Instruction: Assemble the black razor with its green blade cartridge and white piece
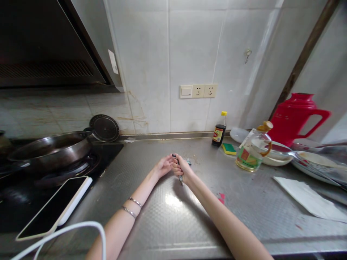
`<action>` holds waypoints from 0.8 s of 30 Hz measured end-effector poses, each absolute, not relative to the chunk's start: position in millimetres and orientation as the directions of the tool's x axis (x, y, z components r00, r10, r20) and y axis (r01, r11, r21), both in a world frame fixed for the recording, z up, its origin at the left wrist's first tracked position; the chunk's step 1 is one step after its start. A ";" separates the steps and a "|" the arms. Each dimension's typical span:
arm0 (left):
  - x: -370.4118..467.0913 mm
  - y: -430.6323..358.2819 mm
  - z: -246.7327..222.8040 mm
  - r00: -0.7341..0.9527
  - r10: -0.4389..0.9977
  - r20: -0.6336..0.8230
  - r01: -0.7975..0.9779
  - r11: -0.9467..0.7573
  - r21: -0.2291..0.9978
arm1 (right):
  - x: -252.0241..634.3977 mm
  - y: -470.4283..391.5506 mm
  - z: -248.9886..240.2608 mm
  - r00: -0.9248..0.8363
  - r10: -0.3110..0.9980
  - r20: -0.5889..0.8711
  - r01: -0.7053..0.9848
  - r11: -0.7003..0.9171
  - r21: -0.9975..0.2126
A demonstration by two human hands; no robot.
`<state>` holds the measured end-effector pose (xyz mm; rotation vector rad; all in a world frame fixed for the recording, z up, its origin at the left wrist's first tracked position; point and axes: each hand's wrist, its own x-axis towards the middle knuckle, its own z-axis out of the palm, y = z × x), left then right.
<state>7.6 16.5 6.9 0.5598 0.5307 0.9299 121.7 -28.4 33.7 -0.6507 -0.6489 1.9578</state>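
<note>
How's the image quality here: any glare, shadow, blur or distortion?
Head view: glare whitens part of the steel countertop; a soft shadow lies beside the right forearm; the range hood goes nearly black underneath; the red thermos flask leans, probably wide-angle distortion; any lettering on the pen in the right hand is unreadable.

Open counter between hob and hands

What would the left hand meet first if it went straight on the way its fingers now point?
Most likely the right hand, closed around a slim black-and-grey pen-shaped object, just beyond the left hand; whether the two hands already touch is unclear.
</note>
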 end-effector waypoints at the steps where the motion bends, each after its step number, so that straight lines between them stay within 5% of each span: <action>1: 7.5 16.1 7.4 0.500 0.847 -0.182 -0.583 0.484 0.653 | 121.5 -28.7 34.1 -0.424 0.888 -0.178 -0.610 -0.425 -0.669; 24: 1.1 22.6 6.5 0.494 0.869 0.023 -0.583 0.311 0.751 | 116.5 -37.7 45.5 -0.348 0.914 -0.207 -0.496 -0.367 -0.787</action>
